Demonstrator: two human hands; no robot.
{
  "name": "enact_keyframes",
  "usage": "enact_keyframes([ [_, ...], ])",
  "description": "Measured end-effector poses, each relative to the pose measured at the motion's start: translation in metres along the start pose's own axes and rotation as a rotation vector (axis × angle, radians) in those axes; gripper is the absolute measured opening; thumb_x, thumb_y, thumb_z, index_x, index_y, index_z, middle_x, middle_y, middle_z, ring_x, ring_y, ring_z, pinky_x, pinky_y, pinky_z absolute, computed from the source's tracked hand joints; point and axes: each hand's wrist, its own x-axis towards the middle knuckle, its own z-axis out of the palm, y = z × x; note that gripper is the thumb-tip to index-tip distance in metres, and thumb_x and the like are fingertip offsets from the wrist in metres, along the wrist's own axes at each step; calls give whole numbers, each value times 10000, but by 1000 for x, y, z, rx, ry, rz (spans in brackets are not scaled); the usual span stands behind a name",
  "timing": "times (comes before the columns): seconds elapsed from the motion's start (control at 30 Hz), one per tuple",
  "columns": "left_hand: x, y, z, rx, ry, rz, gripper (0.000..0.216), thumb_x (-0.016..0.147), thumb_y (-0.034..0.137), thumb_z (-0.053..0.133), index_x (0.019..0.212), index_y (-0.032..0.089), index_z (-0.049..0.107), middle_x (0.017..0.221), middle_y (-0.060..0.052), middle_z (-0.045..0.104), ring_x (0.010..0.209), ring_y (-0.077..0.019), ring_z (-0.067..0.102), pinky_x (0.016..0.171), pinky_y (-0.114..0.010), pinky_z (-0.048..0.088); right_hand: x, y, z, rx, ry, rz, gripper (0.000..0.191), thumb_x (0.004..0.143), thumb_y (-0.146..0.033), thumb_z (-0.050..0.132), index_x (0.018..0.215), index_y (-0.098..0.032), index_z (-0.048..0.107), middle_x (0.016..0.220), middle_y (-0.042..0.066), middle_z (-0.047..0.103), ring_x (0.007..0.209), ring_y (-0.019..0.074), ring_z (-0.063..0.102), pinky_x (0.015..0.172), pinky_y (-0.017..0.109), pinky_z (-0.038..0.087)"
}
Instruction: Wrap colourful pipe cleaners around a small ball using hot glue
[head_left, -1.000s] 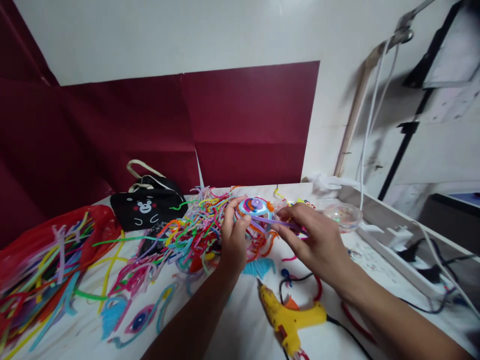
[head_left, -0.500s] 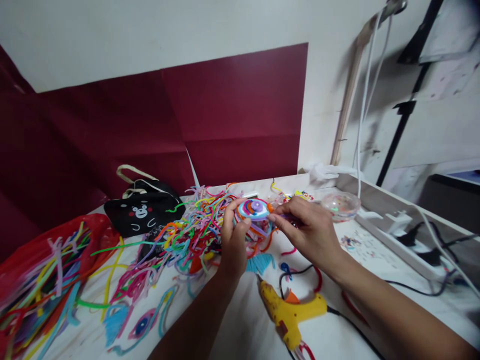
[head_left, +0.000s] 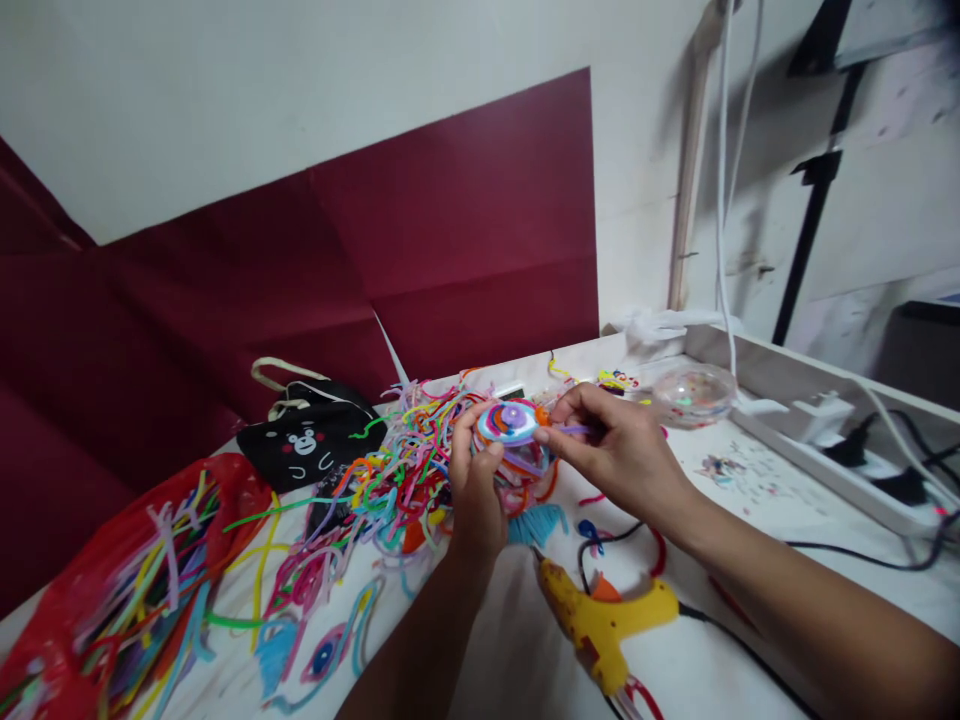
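Held above the table is an eye-shaped pipe-cleaner craft piece (head_left: 513, 422), white with a purple centre and pink, blue and orange rings. My left hand (head_left: 478, 480) grips it by its left side, thumb in front. At its right end my right hand (head_left: 619, 440) pinches a purple pipe cleaner (head_left: 576, 430) between thumb and fingers. Behind and left of the piece spreads a tangled heap of coloured pipe cleaners (head_left: 409, 455). Below the hands lies a yellow hot glue gun (head_left: 600, 620), its nozzle toward the light-blue fringed piece (head_left: 536, 525).
A red plastic bag (head_left: 247, 482) of pipe cleaners lies at the left, near a black drawstring bag (head_left: 307, 440). At the right are a clear round dish (head_left: 694, 392) and a power strip (head_left: 847, 470) with cables. Another eye-shaped piece (head_left: 322, 655) lies front left.
The view has tilted and shifted, so the table things appear further right. Both hands keep their hold on the craft piece and the purple pipe cleaner, which shows more clearly now.
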Motion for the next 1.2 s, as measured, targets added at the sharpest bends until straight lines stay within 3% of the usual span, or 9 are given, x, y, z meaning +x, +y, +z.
enact_keyframes([
  [0.43,-3,1,0,24,35,26,535,718,436,851,1218,260,775,1203,-88,843,1079,-296,798,950,-368,648,3,0,3,94,-39,137,291,892,-378,941,1002,-278,690,737,-54,647,644,185,604,617,315,462],
  [0.77,-3,2,2,19,51,-20,577,678,453,874,1211,266,760,1220,-90,837,1092,-295,783,962,-370,642,8,4,2,80,-70,187,364,879,-335,998,1092,-266,711,808,-51,700,720,200,693,675,325,524],
  [0.93,-4,1,3,38,41,-14,564,692,463,872,1206,264,752,1207,-92,832,1070,-287,773,955,-373,635,8,13,2,105,-76,188,384,879,-375,1002,1115,-266,719,846,-36,729,735,202,710,681,323,542],
  [1.1,-5,-1,3,61,42,-9,557,717,462,853,1232,279,745,1252,-85,831,1166,-314,779,1018,-387,629,7,19,3,144,-81,177,449,884,-528,1021,1113,-269,733,873,-9,768,755,217,731,693,337,581],
  [1.2,-6,-1,2,58,39,-16,556,723,465,854,1234,280,738,1242,-82,828,1173,-313,779,1014,-379,625,8,21,4,164,-87,180,419,891,-487,1015,1111,-272,732,882,2,780,763,221,735,694,337,589],
])
